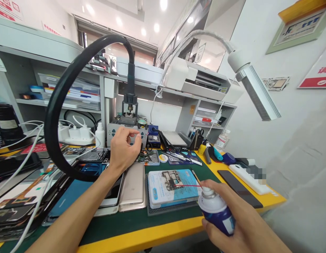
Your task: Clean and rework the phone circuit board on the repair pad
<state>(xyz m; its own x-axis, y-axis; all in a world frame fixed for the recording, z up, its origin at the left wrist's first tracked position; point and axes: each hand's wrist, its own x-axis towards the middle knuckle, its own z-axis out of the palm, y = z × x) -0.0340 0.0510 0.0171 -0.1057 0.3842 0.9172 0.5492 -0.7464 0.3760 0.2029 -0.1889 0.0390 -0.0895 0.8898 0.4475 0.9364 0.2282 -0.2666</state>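
My right hand [231, 214] grips a blue and white spray can [218, 211], with the index finger on its nozzle. A thin red straw [190, 185] runs left from the nozzle, its tip over a phone circuit board [171, 180]. That board lies on a pale blue and white box [157, 193], which rests on a dark perforated mat [176, 209]. In front of a grey bench machine [115, 133] with buttons is my left hand [124, 147], fingers curled and thumb near the index fingertip. Anything between those fingers is too hidden to make out.
A thick black hose [50, 116] arches over the left side. Beside the box lie a gold phone [132, 186] and several other phones. Tweezers [178, 156] and a parts tray [153, 157] sit behind. At right are a dark phone [239, 188] and a hanging lamp [259, 93].
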